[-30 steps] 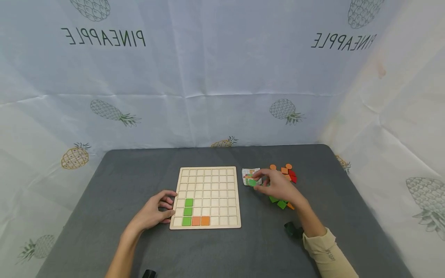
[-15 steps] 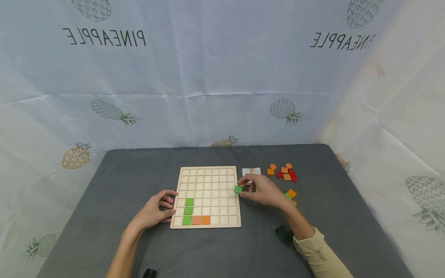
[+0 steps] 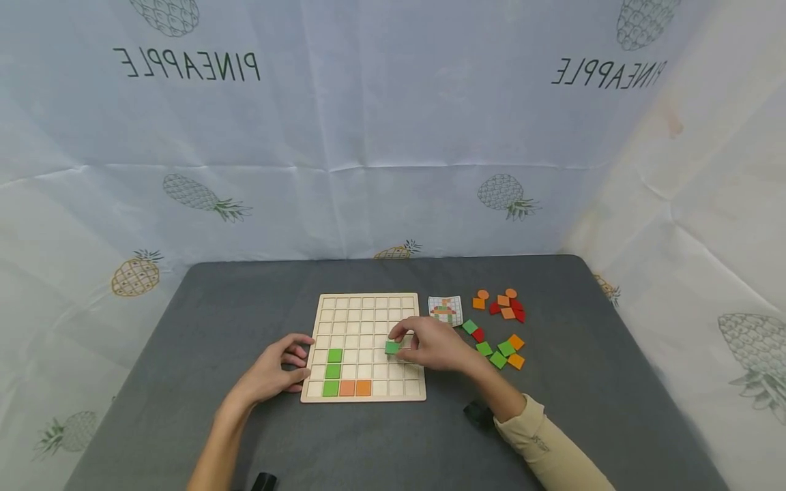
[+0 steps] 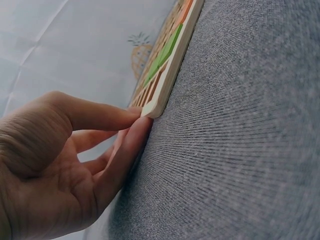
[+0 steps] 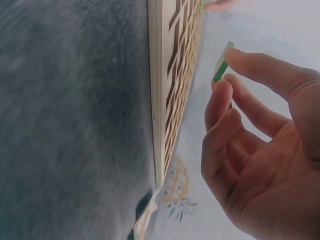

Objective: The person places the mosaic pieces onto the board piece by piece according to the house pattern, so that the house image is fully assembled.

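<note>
A wooden grid board lies on the dark table. Green square tiles form a column in it, beside a pair of orange square tiles in the nearest row. At the board's left edge, my left hand grips the rim with thumb and fingers; the left wrist view shows the thumb right at the corner. Above the right part of the board, my right hand pinches a green square tile between thumb and fingertips. The right wrist view shows this tile edge-on, raised off the board.
A small printed pattern card lies right of the board. Beyond it are loose green tiles, orange pieces and red pieces. A patterned cloth hangs behind the table.
My right hand has moved left with the green tile, from over the pattern card to over the board, uncovering the card and loose tiles. My left hand stays at the board's edge.
</note>
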A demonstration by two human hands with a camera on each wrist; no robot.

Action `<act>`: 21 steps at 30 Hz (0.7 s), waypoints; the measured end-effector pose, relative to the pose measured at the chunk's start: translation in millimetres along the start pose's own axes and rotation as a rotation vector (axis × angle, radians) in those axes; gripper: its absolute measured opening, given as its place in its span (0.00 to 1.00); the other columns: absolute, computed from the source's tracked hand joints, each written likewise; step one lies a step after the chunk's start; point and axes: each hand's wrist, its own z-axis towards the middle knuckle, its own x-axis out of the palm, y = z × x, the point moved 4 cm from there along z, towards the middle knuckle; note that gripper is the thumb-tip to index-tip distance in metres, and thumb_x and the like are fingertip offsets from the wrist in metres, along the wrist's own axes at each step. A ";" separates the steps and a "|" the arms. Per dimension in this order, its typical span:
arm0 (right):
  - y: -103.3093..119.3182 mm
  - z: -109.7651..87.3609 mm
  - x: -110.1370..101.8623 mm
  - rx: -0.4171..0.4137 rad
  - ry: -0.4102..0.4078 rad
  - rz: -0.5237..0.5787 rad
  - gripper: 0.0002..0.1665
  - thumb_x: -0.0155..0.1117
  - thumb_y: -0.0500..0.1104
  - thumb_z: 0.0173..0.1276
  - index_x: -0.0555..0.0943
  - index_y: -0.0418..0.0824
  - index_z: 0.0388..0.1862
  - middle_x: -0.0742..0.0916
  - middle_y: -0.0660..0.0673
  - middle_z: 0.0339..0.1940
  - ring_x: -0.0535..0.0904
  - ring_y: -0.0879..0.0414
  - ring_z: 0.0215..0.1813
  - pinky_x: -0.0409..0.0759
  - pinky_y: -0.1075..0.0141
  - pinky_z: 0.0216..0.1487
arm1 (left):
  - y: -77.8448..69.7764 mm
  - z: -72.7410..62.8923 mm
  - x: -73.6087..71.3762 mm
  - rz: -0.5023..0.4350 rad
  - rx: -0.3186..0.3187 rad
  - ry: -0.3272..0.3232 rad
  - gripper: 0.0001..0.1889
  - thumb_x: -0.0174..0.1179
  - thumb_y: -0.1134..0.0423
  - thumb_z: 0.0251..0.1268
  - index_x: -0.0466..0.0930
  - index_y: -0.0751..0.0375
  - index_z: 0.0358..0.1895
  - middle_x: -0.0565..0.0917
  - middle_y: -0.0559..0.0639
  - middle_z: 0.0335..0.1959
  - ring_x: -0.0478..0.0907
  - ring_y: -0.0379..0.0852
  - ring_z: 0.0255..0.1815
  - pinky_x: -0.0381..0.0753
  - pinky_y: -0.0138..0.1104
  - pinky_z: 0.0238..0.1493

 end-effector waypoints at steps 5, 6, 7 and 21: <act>6.1 10.2 10.2 -0.009 0.023 -0.060 0.16 0.78 0.42 0.70 0.89 0.44 0.55 0.92 0.49 0.49 0.76 0.69 0.31 0.76 0.73 0.34 | 1.0 -0.3 -0.9 -0.009 0.004 -0.006 0.31 0.71 0.73 0.68 0.72 0.66 0.73 0.74 0.62 0.54 0.77 0.48 0.48 0.92 0.40 0.32; 6.5 11.8 12.0 -0.003 0.030 -0.072 0.16 0.78 0.42 0.70 0.89 0.45 0.55 0.93 0.49 0.49 0.76 0.69 0.31 0.76 0.73 0.35 | 1.1 -0.3 -0.8 -0.010 0.005 -0.004 0.31 0.71 0.73 0.68 0.72 0.66 0.73 0.74 0.63 0.54 0.77 0.49 0.49 0.92 0.40 0.32; 7.3 13.0 13.4 0.006 0.038 -0.085 0.16 0.78 0.42 0.70 0.89 0.46 0.55 0.93 0.50 0.50 0.76 0.69 0.31 0.76 0.72 0.36 | 1.0 -0.1 -0.6 -0.010 0.006 -0.002 0.31 0.71 0.73 0.68 0.72 0.66 0.73 0.74 0.63 0.54 0.77 0.49 0.49 0.92 0.40 0.32; 6.6 23.3 20.6 0.004 0.073 -0.120 0.15 0.78 0.41 0.68 0.90 0.49 0.53 0.92 0.53 0.47 0.78 0.69 0.34 0.78 0.70 0.39 | -0.4 -0.6 -0.2 -0.008 0.003 0.001 0.31 0.71 0.73 0.68 0.72 0.67 0.73 0.74 0.62 0.54 0.77 0.49 0.49 0.92 0.40 0.33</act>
